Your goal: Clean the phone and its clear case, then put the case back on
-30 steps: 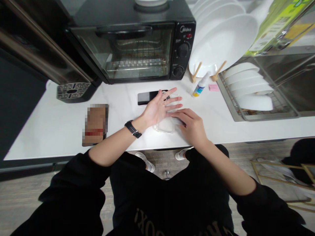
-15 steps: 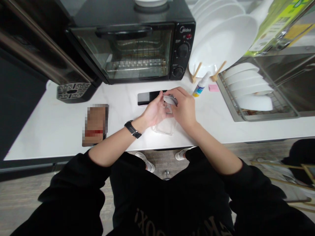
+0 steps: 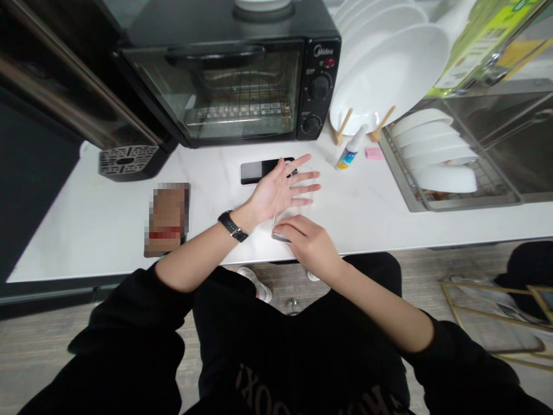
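Observation:
My left hand (image 3: 279, 190) is palm up above the counter, its fingers spread. A clear, see-through case (image 3: 307, 208) shows around the fingers; I cannot tell whether the hand rests on it or supports it from below. Just nearer to me, my right hand (image 3: 309, 239) is closed in a pinch on a small grey cloth-like piece (image 3: 280, 237), mostly covered by the fingers. Partly behind my left hand lies a dark phone (image 3: 253, 173) on the counter. A small white spray bottle (image 3: 348, 155) with a blue and yellow label stands to the right of it.
On the white counter (image 3: 367, 213), a black toaster oven (image 3: 216, 92) stands at the back. A pixelated flat item (image 3: 167, 219) lies to the left. White plates (image 3: 393, 75) in a rack, a pink block (image 3: 372, 153) and a sink basket (image 3: 470, 202) with bowls are to the right.
My right hand has moved from above my left fingers down toward me, with the grey piece in it. My left fingers, partly curled before, are now spread.

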The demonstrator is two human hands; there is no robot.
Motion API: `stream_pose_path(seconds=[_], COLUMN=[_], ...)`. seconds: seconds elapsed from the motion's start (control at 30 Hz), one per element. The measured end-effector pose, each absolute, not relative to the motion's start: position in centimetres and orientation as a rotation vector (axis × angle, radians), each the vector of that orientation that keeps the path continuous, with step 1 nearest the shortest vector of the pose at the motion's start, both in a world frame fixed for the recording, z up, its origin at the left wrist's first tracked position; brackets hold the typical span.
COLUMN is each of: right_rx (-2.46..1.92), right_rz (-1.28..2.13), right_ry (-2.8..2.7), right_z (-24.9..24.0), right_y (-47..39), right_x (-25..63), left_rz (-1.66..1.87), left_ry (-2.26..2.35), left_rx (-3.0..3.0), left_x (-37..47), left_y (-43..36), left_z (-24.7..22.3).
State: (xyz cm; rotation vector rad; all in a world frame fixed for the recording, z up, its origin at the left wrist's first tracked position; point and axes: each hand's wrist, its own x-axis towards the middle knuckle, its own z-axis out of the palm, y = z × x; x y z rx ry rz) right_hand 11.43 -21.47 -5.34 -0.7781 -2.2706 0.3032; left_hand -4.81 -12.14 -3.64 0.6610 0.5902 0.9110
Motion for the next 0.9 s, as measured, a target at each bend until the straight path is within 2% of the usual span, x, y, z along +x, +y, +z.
stream_pose_path(seconds=[0.17,0.43,0.67,0.9], right_rx=[-0.81,-1.025,-1.139,-1.096], right_rz=[0.322,0.205,0.21,0.281], right_ry=[-2.228,-2.113,-2.021,-2.012], right_z=[-5.2,-4.0,-1.9,-2.6], right_y=[-21.2,-15.0,-11.4,-13.5], right_x=[13.9,15.8,13.4,9.3], left_rz=[0.915,0.872,0.849,0.915], left_ry=[0.573,0.576,0.564,0.52], left_rx=[0.639,0.576,0.45,0.414], left_x=[-4.8,-4.6,-4.6,-4.4], left_y=[-12.2,-12.5,-12.2,-12.2], left_z=[-3.6,-3.0,-3.2,-3.7])
